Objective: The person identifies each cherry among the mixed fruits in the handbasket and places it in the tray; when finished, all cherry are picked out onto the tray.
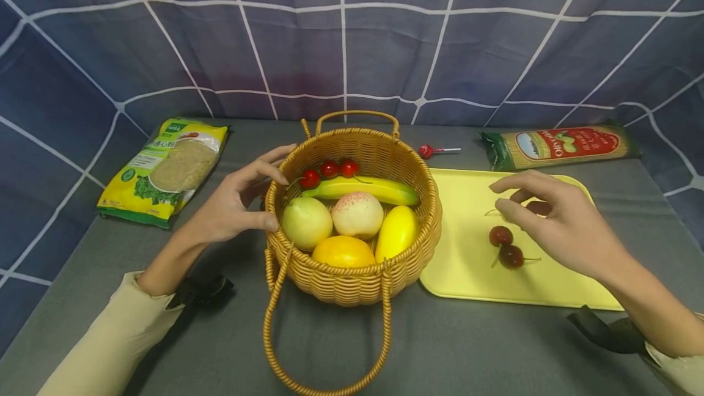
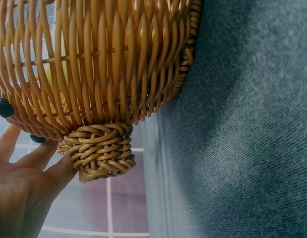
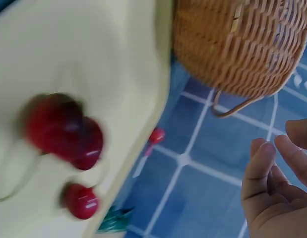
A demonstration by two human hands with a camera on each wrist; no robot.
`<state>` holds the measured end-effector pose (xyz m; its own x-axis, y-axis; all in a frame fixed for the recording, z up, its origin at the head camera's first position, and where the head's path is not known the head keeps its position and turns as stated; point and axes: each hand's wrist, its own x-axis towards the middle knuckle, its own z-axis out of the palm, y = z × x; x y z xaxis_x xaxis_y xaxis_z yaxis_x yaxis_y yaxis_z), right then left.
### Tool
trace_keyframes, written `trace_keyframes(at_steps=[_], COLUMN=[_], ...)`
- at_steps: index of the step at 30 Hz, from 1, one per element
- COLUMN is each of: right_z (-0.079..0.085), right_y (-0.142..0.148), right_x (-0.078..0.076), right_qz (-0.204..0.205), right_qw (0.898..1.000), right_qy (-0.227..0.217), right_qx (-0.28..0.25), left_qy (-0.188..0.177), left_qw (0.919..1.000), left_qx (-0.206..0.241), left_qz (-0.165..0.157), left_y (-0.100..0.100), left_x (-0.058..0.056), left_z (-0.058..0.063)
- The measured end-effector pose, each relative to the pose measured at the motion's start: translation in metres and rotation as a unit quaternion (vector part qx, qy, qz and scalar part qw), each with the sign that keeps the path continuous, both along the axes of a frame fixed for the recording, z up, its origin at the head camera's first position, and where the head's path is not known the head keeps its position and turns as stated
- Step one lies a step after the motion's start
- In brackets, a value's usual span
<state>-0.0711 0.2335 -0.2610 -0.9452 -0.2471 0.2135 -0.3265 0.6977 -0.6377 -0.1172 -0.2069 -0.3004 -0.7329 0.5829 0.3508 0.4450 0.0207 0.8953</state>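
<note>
A wicker basket [image 1: 352, 289] holds three red cherries [image 1: 329, 169], a banana [image 1: 368, 189], a green pear-like fruit [image 1: 307, 223], a pale peach [image 1: 357, 215], an orange [image 1: 343, 252] and a yellow mango-like fruit [image 1: 397, 231]. At its left rim my left hand [image 1: 236, 200] rests extended fingers and thumb against the wicker. Above the yellow tray [image 1: 462, 274] hovers my right hand [image 1: 566, 219], fingers loosely bent, nothing between them. Two dark cherries [image 1: 511, 256] lie below it on the tray; another cherry [image 1: 539, 207] is partly hidden behind the fingers. All three show in the right wrist view.
A yellow food packet [image 1: 165, 170] lies at the left. Behind the tray are a red lollipop [image 1: 426, 151] and a pack of noodles [image 1: 566, 144]. One basket handle [image 1: 269, 322] hangs toward the front; the other handle [image 1: 357, 113] stands at the back. A checked curtain [image 1: 385, 47] encloses the table.
</note>
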Motion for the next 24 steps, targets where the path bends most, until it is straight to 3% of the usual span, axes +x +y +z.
trace_keyframes(at_steps=[4, 8, 13, 18, 24], right_z=[0.017, 0.029, 0.035, 0.035, 0.04], right_y=[-0.023, -0.048, -0.074, -0.093, -0.116], right_x=[-0.002, -0.01, -0.022, -0.034, -0.05], right_qz=[0.026, 0.086, 0.144, 0.177, 0.197], right_qw=[0.999, 0.995, 0.986, 0.978, 0.978], right_qy=[0.023, 0.051, 0.086, 0.107, 0.073], right_qx=[-0.01, -0.023, -0.016, -0.011, 0.0], left_qy=[-0.001, -0.001, -0.003, -0.003, -0.001], left_qw=[1.0, 1.0, 1.0, 1.0, 1.0], left_qx=[-0.002, 0.0, 0.002, 0.002, 0.005], left_qz=[0.0, 0.0, 0.001, 0.001, 0.004], left_y=[0.0, 0.001, 0.001, 0.001, 0.001], left_x=[0.0, 0.0, 0.001, 0.001, 0.001], left_z=[0.0, 0.0, 0.001, 0.001, 0.0])
